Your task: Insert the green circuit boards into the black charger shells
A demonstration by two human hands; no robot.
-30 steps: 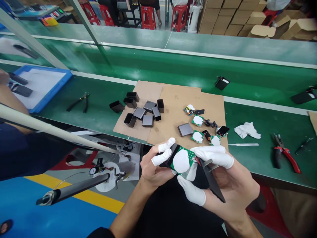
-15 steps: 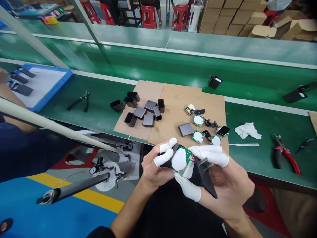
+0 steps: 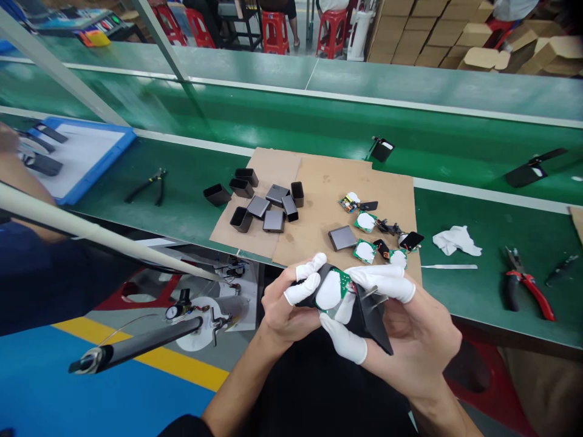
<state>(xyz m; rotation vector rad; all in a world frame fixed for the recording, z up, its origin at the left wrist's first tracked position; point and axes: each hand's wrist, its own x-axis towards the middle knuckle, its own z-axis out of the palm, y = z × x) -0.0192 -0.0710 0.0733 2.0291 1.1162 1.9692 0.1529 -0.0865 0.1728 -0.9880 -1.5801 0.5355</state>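
Over the bench's near edge, the left hand [image 3: 286, 306] is closed around a dark case [image 3: 322, 280], two white-covered fingertips pressed on it, while the right hand [image 3: 412, 340], partly curled with thumb and fingers apart, grips a black plate [image 3: 376, 325] with two metal pins. Between them sits a green board [image 3: 331, 290] bearing a white pad, close against the case; how far it is inserted cannot be told. Beyond, cardboard [image 3: 319, 176] carries most of a cluster of grey and black cases [image 3: 274, 221], with more boards [image 3: 365, 220] and their wired black parts to the right. The hands hide some of its near edge. Further right lie a crumpled cloth [image 3: 456, 240], a thin metal strip [image 3: 449, 267], red-handled pliers [image 3: 537, 297] and a small dark tool [image 3: 562, 268]; cutters [image 3: 159, 176] rest at left, near a blue tray [image 3: 104, 161]. A pale pole [image 3: 104, 237] cuts across the lower left, in front of a co-worker's dark sleeve [image 3: 54, 279]. Two black units [image 3: 382, 149] on the green strip [image 3: 273, 115] behind show white labels, too small to read, as is the gauge [image 3: 172, 312] below the bench.
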